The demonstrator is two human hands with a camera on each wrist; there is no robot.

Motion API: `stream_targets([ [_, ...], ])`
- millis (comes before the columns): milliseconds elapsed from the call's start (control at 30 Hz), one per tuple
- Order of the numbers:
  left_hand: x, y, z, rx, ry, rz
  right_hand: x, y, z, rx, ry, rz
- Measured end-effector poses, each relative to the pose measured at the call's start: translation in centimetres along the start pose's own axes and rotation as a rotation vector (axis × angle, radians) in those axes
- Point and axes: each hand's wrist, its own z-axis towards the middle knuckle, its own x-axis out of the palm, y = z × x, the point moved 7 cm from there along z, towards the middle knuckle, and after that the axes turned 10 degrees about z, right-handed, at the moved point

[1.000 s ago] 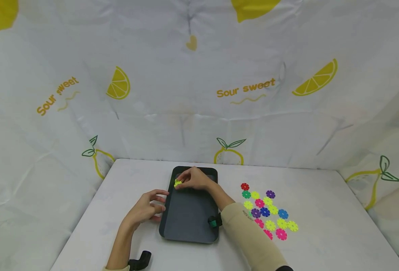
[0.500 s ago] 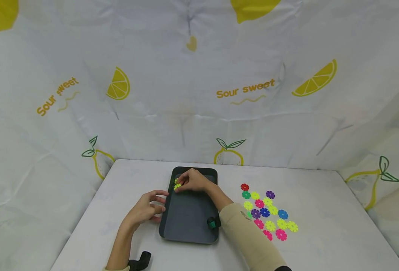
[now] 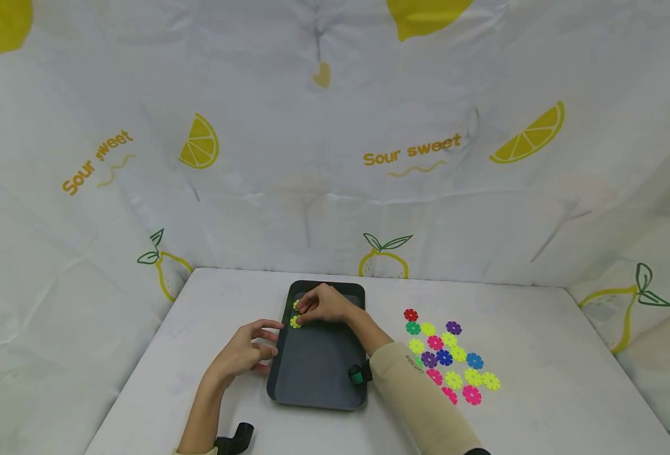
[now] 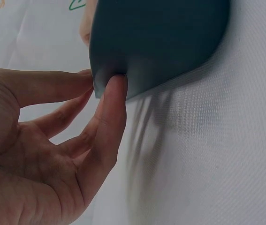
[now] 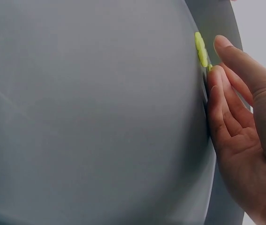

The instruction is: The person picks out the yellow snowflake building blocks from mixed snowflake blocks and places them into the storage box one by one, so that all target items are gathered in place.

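The dark baking tray lies on the table in front of the person. In it, along the left wall, lie two yellow snowflake discs, a far one and a nearer one. The right hand is over them, its thumb tip right at the nearer disc in the head view. In the right wrist view, the thumb stands apart from the other fingers, beside a yellow disc. Relaxed, spread fingers of the left hand touch the tray's left side, with one fingertip against its outer wall.
Several loose snowflake discs in red, pink, yellow, green, purple and blue, among them a blue disc, are scattered right of the tray on the white table. A lemon-printed curtain hangs behind and at both sides.
The nearer yellow disc has come slightly toward the person, apart from the far one, and shows flat in the tray. The right thumb and fingers have parted. The left hand stays put.
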Motion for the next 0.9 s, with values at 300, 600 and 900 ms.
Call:
stream_targets([
  [300, 0.0, -0.1, -0.1, 0.017, -0.001, 0.006, 0.3, 0.3, 0.0, -0.008, 0.027, 0.053],
  [600, -0.1, -0.2, -0.1, -0.002, -0.016, 0.003, 0.4, 0.6, -0.1, -0.013, 0.041, 0.082],
  [900, 0.0, -0.3, -0.4, 0.008, -0.009, 0.017, -0.1, 1.7, -0.5, -0.032, 0.041, 0.065],
])
